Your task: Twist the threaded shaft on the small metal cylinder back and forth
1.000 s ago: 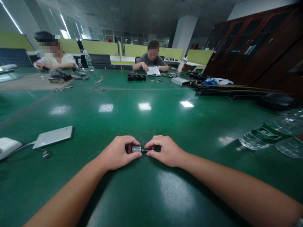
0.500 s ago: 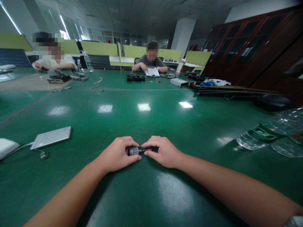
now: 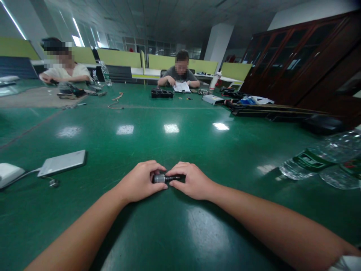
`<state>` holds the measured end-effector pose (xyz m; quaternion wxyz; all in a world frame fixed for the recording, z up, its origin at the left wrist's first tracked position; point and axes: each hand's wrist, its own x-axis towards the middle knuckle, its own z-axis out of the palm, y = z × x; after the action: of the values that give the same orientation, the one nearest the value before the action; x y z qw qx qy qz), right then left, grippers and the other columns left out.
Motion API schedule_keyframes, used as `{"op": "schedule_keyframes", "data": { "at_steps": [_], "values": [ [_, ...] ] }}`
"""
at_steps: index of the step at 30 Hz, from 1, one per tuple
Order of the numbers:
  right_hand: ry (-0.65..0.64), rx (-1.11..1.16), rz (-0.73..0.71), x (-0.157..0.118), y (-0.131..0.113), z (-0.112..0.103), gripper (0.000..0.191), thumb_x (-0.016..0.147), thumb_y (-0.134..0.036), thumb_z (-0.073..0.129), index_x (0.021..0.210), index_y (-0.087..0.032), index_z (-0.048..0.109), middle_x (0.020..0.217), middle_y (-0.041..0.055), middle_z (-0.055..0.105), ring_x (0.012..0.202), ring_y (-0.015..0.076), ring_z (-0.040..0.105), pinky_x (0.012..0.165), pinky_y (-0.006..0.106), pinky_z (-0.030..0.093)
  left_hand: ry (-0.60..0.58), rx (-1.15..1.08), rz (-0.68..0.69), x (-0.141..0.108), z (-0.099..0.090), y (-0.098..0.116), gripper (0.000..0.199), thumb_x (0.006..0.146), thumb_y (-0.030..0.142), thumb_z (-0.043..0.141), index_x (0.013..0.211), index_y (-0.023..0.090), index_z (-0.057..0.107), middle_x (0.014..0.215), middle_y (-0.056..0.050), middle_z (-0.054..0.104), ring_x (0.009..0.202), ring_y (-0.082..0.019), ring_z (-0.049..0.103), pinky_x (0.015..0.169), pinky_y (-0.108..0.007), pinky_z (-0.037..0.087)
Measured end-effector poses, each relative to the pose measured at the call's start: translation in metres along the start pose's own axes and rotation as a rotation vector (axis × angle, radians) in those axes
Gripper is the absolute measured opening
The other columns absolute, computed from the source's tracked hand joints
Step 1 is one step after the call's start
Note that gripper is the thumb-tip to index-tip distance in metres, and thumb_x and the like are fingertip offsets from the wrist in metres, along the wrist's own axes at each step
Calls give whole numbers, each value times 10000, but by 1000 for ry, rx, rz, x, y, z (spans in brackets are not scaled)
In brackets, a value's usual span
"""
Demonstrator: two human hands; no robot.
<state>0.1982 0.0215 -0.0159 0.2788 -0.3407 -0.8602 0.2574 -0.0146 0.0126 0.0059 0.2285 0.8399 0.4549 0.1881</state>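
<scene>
A small dark cylinder with a grey metallic band (image 3: 160, 178) lies level between my two hands, just over the green table (image 3: 158, 146). Its right part is thinner, black and ribbed; the exact kind is not clear. My left hand (image 3: 139, 182) curls around the thick left end, thumb in front and fingers behind. From the other side, my right hand (image 3: 194, 181) has thumb and fingertips around the ribbed part. My palms and fingers hide both ends.
On the left lie a silver power bank (image 3: 62, 163) and a white block (image 3: 9, 174) joined by a cable. Clear plastic bottles (image 3: 310, 162) lie at the right. Across the table two people sit near a black tray (image 3: 162, 93) and assorted parts.
My right fingertips have shifted slightly left along the ribbed part, nearer the grey band. My left hand stays almost where it was.
</scene>
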Motion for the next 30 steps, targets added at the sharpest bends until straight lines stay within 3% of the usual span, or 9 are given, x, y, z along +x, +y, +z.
{"op": "schedule_keyframes", "data": {
  "at_steps": [6, 16, 30],
  "values": [
    [22, 23, 24, 6, 4, 3, 168, 751, -149, 725, 914, -173, 756, 839, 39, 738, 785, 170, 647, 755, 304, 474, 17, 4, -48, 1, 0, 1, 206, 703, 286, 768, 824, 165, 654, 762, -2, 618, 697, -168, 571, 618, -260, 391],
    [-101, 49, -24, 6, 9, -8, 248, 758, -168, 732, 1007, -174, 739, 930, 56, 738, 870, 192, 649, 816, 331, 471, 17, 13, -22, 2, 2, -1, 225, 720, 315, 760, 837, 169, 635, 798, -13, 618, 741, -181, 579, 644, -274, 396],
    [-81, -6, -1, 4, 8, -9, 173, 766, -203, 748, 939, -188, 739, 853, 27, 718, 807, 162, 623, 762, 288, 460, 13, 54, -19, -1, 0, 2, 224, 731, 330, 744, 831, 172, 623, 790, -8, 604, 729, -174, 565, 627, -274, 388]
  ]
}}
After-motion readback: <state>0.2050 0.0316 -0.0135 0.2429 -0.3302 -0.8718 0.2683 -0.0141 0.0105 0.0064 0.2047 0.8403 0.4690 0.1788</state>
